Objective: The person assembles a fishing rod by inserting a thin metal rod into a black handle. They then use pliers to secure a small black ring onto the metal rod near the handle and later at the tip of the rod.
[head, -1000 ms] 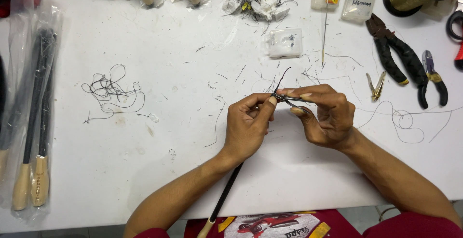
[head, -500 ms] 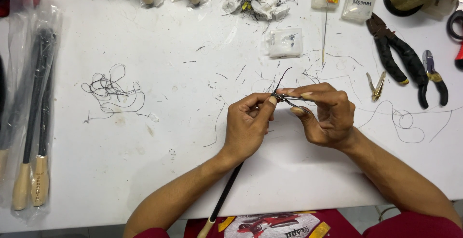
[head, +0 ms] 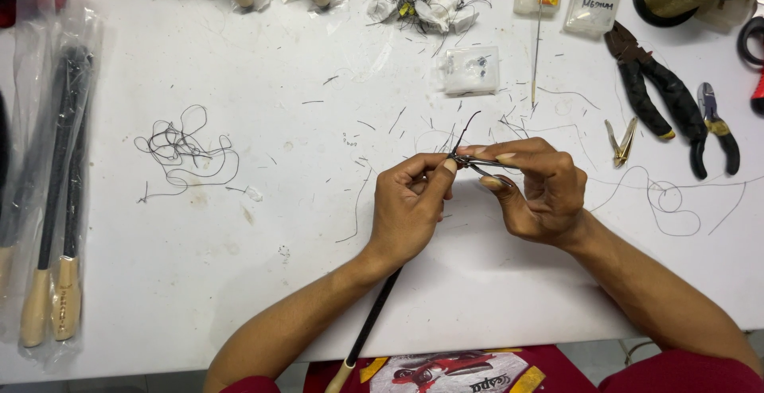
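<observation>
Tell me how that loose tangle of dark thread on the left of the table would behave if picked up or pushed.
The tangle of dark thread would probably be floppy: its strands lie in slack loops on the white table. It looks very light, being thin, and would likely slide or bunch under a push, perhaps snagging since the loops cross.

Both forearms enter from the lower edge and converge toward mid-frame, bare from the red sleeves onward. Left hand (head: 407,212): back of hand toward the camera, wrist bent slightly, thumb and forefinger pinched together at the tips, remaining fingers curled under. Right hand (head: 537,194): knuckles uppermost, forefinger extended leftward, thumb beneath it in a pinch, other fingers folded into the palm. The two pinches sit just beside each other, fingertips nearly touching.
</observation>
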